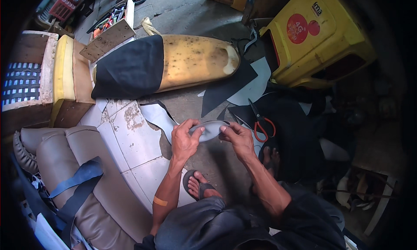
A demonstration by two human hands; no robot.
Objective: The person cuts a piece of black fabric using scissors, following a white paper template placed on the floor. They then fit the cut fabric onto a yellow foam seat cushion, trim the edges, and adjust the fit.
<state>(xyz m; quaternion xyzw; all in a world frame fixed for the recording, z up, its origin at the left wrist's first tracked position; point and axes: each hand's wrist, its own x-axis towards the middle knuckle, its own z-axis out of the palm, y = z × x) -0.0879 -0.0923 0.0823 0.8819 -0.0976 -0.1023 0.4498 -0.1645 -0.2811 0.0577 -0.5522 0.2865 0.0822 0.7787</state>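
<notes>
Between my two hands is a small curved piece of sheet material [210, 131], pale grey on the side facing me with a dark edge. My left hand [186, 139] pinches its left end between thumb and fingers. Its right end is gripped by my right hand [238, 137] in the same way. Beyond them lies a long yellow foam seat [195, 61], stained with dark spots. A black cover [130, 69] wraps its left part. Scissors [259, 122] with orange-red handles rest on dark material, just right of my right hand.
Black and white sheet offcuts [249, 87] lie around the seat's right end. At the far right stands a yellow plastic stool [321, 37]. A wooden tool box [110, 33] sits far left, near a wooden crate [30, 72]. Brown padded upholstery [82, 176] fills the near left.
</notes>
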